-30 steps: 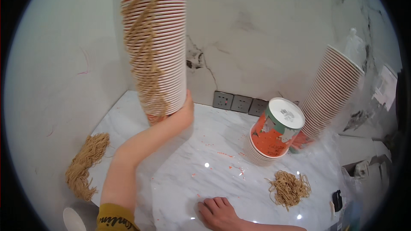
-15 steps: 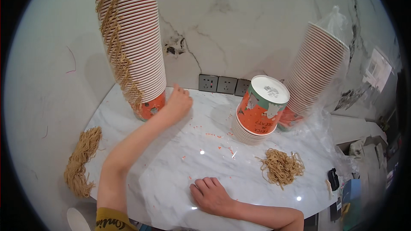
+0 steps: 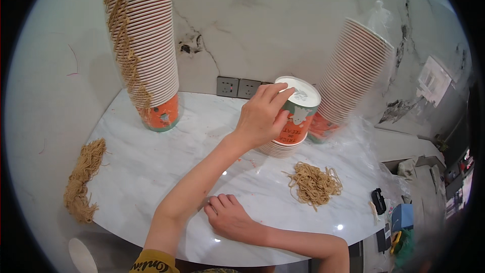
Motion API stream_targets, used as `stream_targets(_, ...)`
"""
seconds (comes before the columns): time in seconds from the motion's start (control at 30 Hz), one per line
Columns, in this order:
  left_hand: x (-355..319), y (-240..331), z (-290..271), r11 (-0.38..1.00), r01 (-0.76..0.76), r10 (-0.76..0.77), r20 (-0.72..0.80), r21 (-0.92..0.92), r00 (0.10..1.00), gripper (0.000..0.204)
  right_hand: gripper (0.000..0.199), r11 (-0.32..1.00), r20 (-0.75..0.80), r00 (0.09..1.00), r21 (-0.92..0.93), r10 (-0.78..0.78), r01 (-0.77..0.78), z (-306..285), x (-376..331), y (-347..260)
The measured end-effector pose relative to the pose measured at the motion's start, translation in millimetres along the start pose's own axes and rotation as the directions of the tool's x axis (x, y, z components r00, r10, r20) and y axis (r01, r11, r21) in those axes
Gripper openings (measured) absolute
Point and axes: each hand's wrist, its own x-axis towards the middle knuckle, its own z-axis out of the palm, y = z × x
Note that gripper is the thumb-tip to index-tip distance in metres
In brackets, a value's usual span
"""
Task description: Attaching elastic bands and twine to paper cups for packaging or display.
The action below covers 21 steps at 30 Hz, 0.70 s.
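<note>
My left hand (image 3: 263,110) reaches to an upside-down orange and green paper tub (image 3: 293,130) at the right of centre. Its fingers are apart and curved, with the fingertips by the rim of the white base and the thumb beside the wall. I cannot tell whether they touch it. Below that tub several white rims (image 3: 281,149) are nested. My right hand (image 3: 233,220) lies palm down near the front of the table, holding nothing visible. To its right is a loose heap of tan cord-like strands (image 3: 316,184).
A tall stack of paper tubs (image 3: 146,45), tan strands hanging down its side, stands at the left. Another stack (image 3: 353,65) leans in clear plastic at the right. A tan bundle (image 3: 83,179) hangs over the left edge of the marble-patterned table (image 3: 136,172). Sockets (image 3: 237,87) line the wall.
My left hand has moved right, from beside the tall stack to the upside-down tub. My right hand stays resting on the table. The whole view has shifted slightly.
</note>
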Motion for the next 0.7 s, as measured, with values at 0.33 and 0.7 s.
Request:
stream_targets(0.33, -7.6, -4.0, 15.0, 0.999, -0.007, 0.005, 0.045, 0.041, 0.999, 0.041, 0.025, 0.999, -0.051, 0.998, 0.013, 0.034, -0.034, -2.5, -1.9, -1.1)
stream_targets(0.7, -21.6, -44.1, 24.4, 0.914, 0.269, -0.300, -0.062, -0.303, 0.952, 0.041, 0.009, 0.733, -0.349, 0.693, 0.560, 0.631, -0.386, -21.8, -13.0, 52.8)
